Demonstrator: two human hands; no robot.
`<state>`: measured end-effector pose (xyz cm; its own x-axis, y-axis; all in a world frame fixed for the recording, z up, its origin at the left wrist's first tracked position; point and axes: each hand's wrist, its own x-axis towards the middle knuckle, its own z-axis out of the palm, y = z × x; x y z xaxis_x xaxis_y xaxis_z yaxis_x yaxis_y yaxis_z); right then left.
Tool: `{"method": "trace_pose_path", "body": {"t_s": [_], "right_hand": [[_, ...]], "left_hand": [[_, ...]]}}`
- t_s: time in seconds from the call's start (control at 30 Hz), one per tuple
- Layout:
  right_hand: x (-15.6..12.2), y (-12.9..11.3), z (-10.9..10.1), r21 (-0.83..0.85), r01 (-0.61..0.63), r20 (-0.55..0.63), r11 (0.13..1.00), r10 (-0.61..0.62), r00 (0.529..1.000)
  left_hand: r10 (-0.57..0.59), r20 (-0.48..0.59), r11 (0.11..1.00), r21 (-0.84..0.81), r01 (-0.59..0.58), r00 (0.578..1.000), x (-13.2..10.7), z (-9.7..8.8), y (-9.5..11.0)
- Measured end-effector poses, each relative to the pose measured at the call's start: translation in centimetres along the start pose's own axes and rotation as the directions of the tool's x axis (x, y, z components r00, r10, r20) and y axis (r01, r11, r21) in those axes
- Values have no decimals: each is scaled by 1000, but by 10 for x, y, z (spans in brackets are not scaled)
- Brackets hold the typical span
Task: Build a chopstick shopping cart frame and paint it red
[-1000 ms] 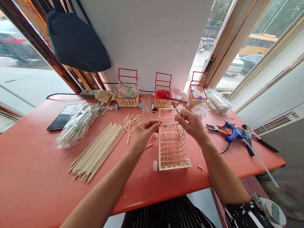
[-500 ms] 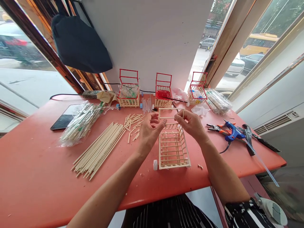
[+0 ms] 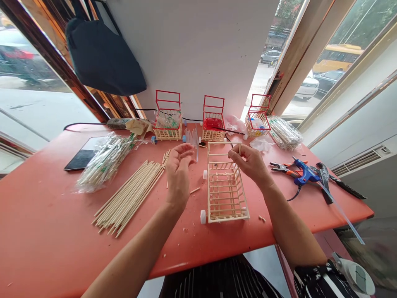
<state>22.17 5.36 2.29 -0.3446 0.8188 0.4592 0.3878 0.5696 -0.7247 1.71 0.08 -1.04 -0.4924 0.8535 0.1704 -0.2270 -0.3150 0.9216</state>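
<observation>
A small cart built of pale wooden sticks (image 3: 225, 192) stands on the red table (image 3: 49, 231) in front of me. My right hand (image 3: 250, 162) pinches the upright stick frame at the cart's far end. My left hand (image 3: 178, 173) hovers left of the cart, fingers loosely curled and apart, holding nothing, over a scatter of short cut sticks (image 3: 166, 159).
A row of long sticks (image 3: 130, 196) and a bagged bundle (image 3: 104, 159) lie at left, beside a dark tablet (image 3: 80, 154). Three red-handled stick carts (image 3: 213, 120) stand by the wall. A blue glue gun (image 3: 302, 174), pliers (image 3: 281, 167) and scissors (image 3: 328, 182) lie at right.
My left hand has let go of the cart's frame and drawn away to the left. My right hand keeps its grip on the frame.
</observation>
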Motion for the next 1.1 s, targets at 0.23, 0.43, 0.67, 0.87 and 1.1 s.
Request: {"method": "trace_pose_path", "body": {"t_s": [0.23, 0.43, 0.67, 0.87, 1.1], "right_hand": [[1, 0, -1, -19, 16, -6, 1000, -16, 1000], [1, -1, 0, -21, 24, -11, 1000, -24, 1000], [1, -1, 0, -18, 42, -5, 999, -42, 999], [0, 0, -1, -13, 39, -5, 999, -39, 999], [0, -2, -1, -22, 42, -5, 999, -43, 999]], "left_hand": [[-210, 214, 977, 78, 197, 954, 7, -3, -3], [-263, 270, 965, 72, 252, 926, 7, -2, -2], [-181, 297, 983, 67, 168, 938, 8, -4, -14], [-185, 295, 982, 82, 168, 937, 6, -5, -16], [-177, 288, 981, 125, 146, 941, 6, -7, -19]]}}
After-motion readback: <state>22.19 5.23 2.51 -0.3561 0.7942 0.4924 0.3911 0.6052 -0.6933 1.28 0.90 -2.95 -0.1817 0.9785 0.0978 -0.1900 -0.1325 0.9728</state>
